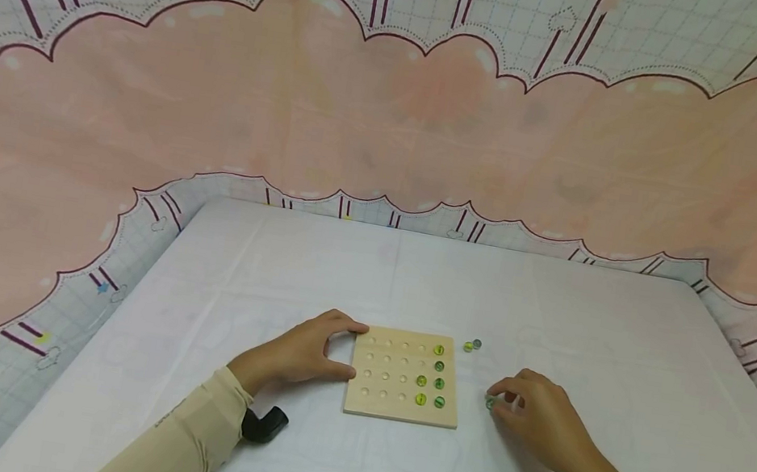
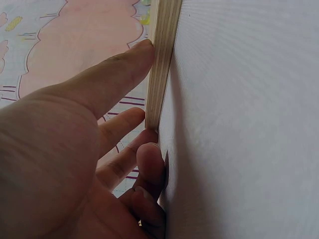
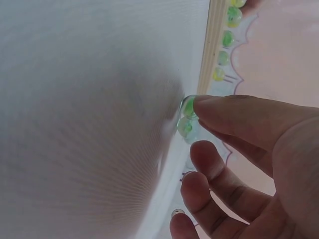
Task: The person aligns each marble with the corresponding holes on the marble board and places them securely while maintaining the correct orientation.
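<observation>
A square wooden board (image 1: 389, 407) with rows of shallow round hollows lies on the white table. Several yellow-green and green marbles (image 1: 439, 384) sit in the hollows on its right side. My left hand (image 1: 303, 347) rests against the board's left edge, its thumb straight on the side and its forefinger at the far left corner. To the right of the board, my right hand (image 1: 538, 415) pinches a green marble (image 3: 189, 107) between thumb and forefinger, low over the tabletop. Its other fingers curl loosely. Another glassy marble (image 3: 186, 128) shows just below the thumb in the right wrist view.
Two loose marbles, one yellow-green (image 1: 468, 347) and one dull green (image 1: 476, 344), lie beside the board's far right corner. The white tabletop (image 1: 302, 257) ends at a patterned pink cloth (image 1: 394, 132) behind it. Black wrist mounts (image 1: 265, 424) hang under both sleeves.
</observation>
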Action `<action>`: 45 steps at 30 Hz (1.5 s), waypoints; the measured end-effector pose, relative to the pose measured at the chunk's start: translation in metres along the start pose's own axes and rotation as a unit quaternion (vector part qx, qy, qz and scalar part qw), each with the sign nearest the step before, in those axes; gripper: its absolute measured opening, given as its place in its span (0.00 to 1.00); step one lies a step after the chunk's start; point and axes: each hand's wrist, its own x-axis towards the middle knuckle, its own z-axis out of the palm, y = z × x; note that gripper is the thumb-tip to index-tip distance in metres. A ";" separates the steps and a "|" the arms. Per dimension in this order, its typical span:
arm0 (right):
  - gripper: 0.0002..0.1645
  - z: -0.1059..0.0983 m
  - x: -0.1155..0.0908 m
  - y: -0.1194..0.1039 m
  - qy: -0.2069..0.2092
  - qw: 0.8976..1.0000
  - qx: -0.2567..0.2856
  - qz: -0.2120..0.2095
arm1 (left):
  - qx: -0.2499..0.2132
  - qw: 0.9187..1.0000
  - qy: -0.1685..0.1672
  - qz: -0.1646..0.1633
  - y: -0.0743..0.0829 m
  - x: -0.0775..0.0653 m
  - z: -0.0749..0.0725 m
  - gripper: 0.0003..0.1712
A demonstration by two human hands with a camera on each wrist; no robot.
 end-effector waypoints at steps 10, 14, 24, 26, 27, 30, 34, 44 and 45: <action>0.08 0.001 0.002 0.000 -0.004 1.000 -0.001 -0.004 | 0.005 1.000 0.003 0.005 -0.002 0.001 0.001 0.39; 0.08 0.001 0.003 0.000 -0.002 1.000 -0.002 -0.006 | 0.003 1.000 0.003 0.005 -0.001 0.001 0.001 0.39; 0.09 0.001 0.008 -0.004 0.011 1.000 -0.006 -0.017 | 0.011 1.000 0.002 0.009 -0.003 0.001 0.002 0.39; 0.09 0.000 0.011 -0.007 0.013 1.000 -0.006 -0.022 | 0.010 1.000 0.001 0.009 -0.003 0.001 0.002 0.39; 0.09 0.000 0.012 -0.008 0.014 1.000 -0.004 -0.023 | 0.010 1.000 0.001 0.009 -0.003 0.001 0.002 0.39; 0.09 0.000 0.015 -0.013 0.014 0.999 -0.005 -0.029 | 0.006 1.000 0.002 0.011 -0.003 0.001 0.002 0.39; 0.09 -0.001 0.020 -0.018 0.015 0.999 -0.004 -0.042 | 0.003 1.000 0.001 0.010 -0.002 0.001 0.002 0.39; 0.08 -0.002 0.032 -0.036 0.025 0.998 -0.002 -0.065 | -0.001 1.000 -0.001 0.005 -0.003 0.002 0.002 0.40; 0.08 -0.002 0.033 -0.038 0.024 0.998 -0.003 -0.065 | -0.001 1.000 0.000 0.006 -0.003 0.002 0.002 0.40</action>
